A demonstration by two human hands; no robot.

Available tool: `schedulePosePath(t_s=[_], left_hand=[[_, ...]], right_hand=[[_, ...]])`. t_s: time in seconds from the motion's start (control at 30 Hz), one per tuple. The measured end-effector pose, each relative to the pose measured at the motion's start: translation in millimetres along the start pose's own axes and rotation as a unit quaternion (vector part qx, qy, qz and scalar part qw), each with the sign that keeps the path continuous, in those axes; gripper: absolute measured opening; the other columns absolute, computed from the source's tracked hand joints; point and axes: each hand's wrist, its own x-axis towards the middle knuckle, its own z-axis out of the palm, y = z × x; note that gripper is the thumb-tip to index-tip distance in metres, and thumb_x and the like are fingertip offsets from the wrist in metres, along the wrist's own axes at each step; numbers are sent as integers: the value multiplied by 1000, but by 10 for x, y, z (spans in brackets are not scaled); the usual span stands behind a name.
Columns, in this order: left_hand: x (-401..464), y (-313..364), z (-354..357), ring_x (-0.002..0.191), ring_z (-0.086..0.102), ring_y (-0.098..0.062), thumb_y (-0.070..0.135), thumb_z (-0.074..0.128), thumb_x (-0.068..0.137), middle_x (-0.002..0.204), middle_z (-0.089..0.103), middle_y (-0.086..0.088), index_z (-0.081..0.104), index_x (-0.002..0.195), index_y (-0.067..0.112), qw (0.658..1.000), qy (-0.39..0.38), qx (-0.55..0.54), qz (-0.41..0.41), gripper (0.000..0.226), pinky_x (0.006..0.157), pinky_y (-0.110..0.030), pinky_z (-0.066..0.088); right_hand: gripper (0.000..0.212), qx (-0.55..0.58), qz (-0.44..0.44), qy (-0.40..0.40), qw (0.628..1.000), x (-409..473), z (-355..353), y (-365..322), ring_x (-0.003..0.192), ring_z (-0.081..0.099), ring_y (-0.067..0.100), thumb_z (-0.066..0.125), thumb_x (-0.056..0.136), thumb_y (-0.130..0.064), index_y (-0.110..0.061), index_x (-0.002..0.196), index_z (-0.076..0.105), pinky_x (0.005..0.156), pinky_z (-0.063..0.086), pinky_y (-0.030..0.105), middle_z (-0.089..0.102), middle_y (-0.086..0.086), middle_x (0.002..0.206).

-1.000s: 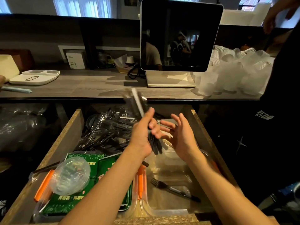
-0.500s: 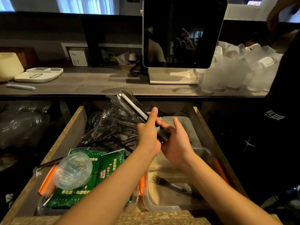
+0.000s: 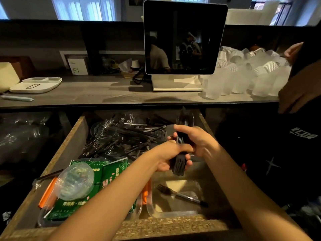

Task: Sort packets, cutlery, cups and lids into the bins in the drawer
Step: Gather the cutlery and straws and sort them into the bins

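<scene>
Bundle of black cutlery (image 3: 180, 153) swung from leaning toward 11 o'clock to nearly upright, right hand (image 3: 196, 141) now closed around it above left hand (image 3: 166, 160), both shifted toward 3 o'clock

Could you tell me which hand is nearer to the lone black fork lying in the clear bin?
Left. The left hand grips the cutlery bundle just above the fork; the right hand grips it higher, farther back.

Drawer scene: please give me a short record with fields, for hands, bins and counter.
left hand: grips lower end of black cutlery bundle
right hand: grips bundle higher up
right clear bin: one black fork inside
left clear bin: green packets, clear dome lid on top
drawer back: loose pile of black cutlery
counter: frosted cups, dark screen
</scene>
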Motion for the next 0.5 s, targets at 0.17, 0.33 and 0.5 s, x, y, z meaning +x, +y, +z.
schedulePosePath(t_s=[0.17,0.33,0.5], left_hand=[[-10,17,-86,86,73,-27,38,54,100,90,74,-12,62,114,5,999,-33,-28,21,37,81,-37,60],[134,36,-288,88,72,-31,44,42,104,97,73,-17,63,113,1,994,81,-54,59,49,79,-38,59],[291,1,-438,101,67,-30,36,41,106,113,67,-16,64,101,8,963,192,-136,134,36,93,-40,53]], right_hand=[[24,133,-1,34,990,188,-176,-174,49,56,14,56,95,-13,-9,72,52,58,55,28,50,1,54],[27,97,15,88,991,527,-423,-275,33,36,5,52,96,-9,-12,70,46,33,33,16,42,-2,47],[10,-145,-42,228,962,904,-489,-204,53,53,15,66,86,-8,-6,82,57,50,47,27,55,9,67]])
